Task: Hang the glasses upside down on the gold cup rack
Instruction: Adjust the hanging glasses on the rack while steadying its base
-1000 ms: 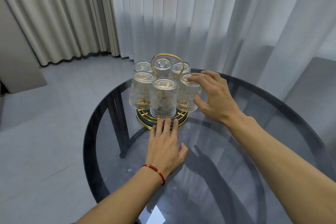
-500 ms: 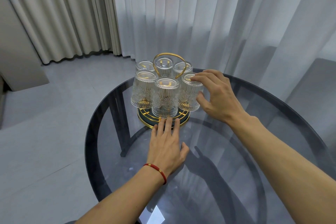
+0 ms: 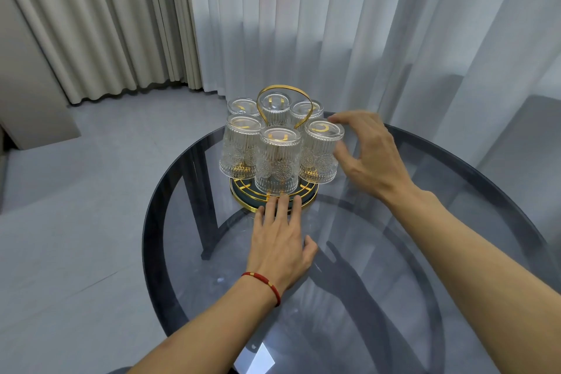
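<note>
A left hand [image 3: 277, 244] lies flat on the glass desk [image 3: 394, 297], fingers [image 3: 280, 206] spread on the gold rack's [image 3: 308, 199] base, likely steadying it. Beyond, the right hand [image 3: 368, 155] curls wide beside the rightmost glass [image 3: 320, 153], holding nothing. Six glasses hang upside down.

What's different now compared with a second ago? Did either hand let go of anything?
The right hand has opened and drawn back a little from the right-front glass; its fingers were on it, now barely near the top. The left hand stays flat, fingertips at the rack base. All six glasses remain hung upside down.
</note>
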The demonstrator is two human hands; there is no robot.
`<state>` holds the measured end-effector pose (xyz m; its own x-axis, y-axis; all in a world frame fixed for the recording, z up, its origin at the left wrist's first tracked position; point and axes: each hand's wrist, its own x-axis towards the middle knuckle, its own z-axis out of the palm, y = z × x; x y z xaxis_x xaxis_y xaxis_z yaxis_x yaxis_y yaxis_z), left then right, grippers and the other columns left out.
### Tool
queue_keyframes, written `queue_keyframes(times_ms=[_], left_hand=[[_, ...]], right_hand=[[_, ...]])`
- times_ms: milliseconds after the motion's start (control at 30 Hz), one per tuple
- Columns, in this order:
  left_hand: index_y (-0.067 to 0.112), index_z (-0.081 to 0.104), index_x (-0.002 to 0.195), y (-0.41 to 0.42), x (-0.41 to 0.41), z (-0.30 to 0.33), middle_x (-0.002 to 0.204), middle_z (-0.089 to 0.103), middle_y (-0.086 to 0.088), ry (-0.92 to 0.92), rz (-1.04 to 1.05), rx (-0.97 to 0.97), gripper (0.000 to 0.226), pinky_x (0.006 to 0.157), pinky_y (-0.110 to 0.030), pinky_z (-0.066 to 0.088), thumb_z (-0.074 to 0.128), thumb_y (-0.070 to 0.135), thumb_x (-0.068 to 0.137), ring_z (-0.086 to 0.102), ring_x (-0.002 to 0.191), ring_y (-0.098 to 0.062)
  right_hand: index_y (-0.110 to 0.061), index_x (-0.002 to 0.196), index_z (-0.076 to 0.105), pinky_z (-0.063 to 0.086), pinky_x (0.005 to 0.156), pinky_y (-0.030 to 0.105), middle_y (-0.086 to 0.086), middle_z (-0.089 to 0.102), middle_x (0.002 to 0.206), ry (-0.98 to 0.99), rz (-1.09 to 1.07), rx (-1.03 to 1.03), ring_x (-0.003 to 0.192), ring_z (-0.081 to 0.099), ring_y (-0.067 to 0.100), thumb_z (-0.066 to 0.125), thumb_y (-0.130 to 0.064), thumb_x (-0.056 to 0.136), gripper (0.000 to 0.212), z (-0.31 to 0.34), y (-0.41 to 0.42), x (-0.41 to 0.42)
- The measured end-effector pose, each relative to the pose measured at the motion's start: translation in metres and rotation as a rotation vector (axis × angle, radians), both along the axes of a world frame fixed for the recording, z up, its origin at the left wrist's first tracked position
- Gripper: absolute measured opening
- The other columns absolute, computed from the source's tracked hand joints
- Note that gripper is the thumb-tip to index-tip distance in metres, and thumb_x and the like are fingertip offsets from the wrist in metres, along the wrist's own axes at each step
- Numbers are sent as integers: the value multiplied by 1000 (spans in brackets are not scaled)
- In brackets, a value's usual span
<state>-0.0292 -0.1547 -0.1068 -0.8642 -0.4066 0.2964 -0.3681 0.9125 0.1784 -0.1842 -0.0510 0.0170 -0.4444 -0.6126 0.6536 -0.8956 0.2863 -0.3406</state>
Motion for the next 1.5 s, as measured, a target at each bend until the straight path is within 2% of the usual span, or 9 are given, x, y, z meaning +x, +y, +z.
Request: queue_keyframes(times_ms=[167, 267, 367, 467, 667, 967, 1067, 1167, 1500], left_hand=[[13, 29, 154, 0, 0, -1, 153, 37, -15, 20, 1, 16, 74, 119, -53, 27, 43, 45, 88, 26, 145, -35], [14, 31, 153, -1, 0, 0, 151, 40, -15, 28, 5, 23, 74, 118, -53, 28, 44, 44, 87, 28, 144, -35], [13, 33, 152, -1, 0, 0, 150, 42, -15, 36, 6, 28, 74, 117, -53, 31, 44, 44, 86, 31, 142, -35], [13, 33, 152, -1, 0, -1, 149, 42, -15, 40, 5, 33, 74, 116, -53, 31, 45, 44, 85, 32, 142, -35], [13, 33, 152, -1, 0, -1, 150, 43, -16, 42, 6, 41, 74, 116, -54, 32, 47, 43, 86, 33, 142, -36], [13, 33, 153, 0, 0, -1, 150, 43, -18, 40, 5, 37, 74, 116, -54, 32, 47, 43, 87, 34, 142, -37], [12, 35, 151, 0, 1, 0, 146, 45, -17, 53, 4, 30, 73, 115, -54, 34, 48, 42, 86, 37, 139, -36], [13, 33, 152, 0, 1, 0, 148, 44, -17, 55, 4, 36, 73, 115, -54, 33, 47, 42, 86, 35, 139, -36], [14, 28, 154, 0, 0, -1, 152, 39, -17, 32, 5, 49, 74, 118, -54, 28, 44, 43, 87, 31, 143, -36]], right_hand=[[-16, 143, 51, 41, 108, 33, 0, 61, 144, -472, 30, -23, 129, 55, 16, 40, -29, 97, 49, 21, -20, -8], [-17, 144, 55, 39, 112, 39, 5, 56, 150, -554, 53, 80, 133, 51, 19, 27, -37, 101, 55, 32, -37, -22], [-28, 136, 65, 30, 119, 50, 5, 52, 155, -627, 95, 182, 142, 44, 27, 20, -48, 101, 61, 35, -51, -36], [-29, 128, 72, 29, 119, 50, 0, 55, 153, -695, 106, 207, 141, 45, 25, 20, -55, 98, 66, 39, -54, -46], [-35, 128, 72, 28, 122, 53, 6, 49, 158, -564, 20, 270, 142, 44, 27, 20, -52, 105, 60, 44, -53, -63], [-29, 139, 62, 29, 114, 41, 8, 51, 156, -331, 1, 402, 144, 42, 27, 15, -42, 108, 58, 40, -53, -69], [-32, 136, 65, 23, 123, 46, 9, 40, 163, -314, -10, 401, 151, 32, 26, 17, -44, 109, 57, 42, -54, -71], [-35, 136, 65, 20, 124, 49, 12, 38, 163, -302, -25, 403, 152, 28, 27, 17, -43, 109, 56, 42, -54, -73], [-29, 145, 58, 26, 106, 28, 2, 50, 157, -337, 27, 308, 142, 44, 19, 22, -42, 109, 52, 46, -57, -73]])
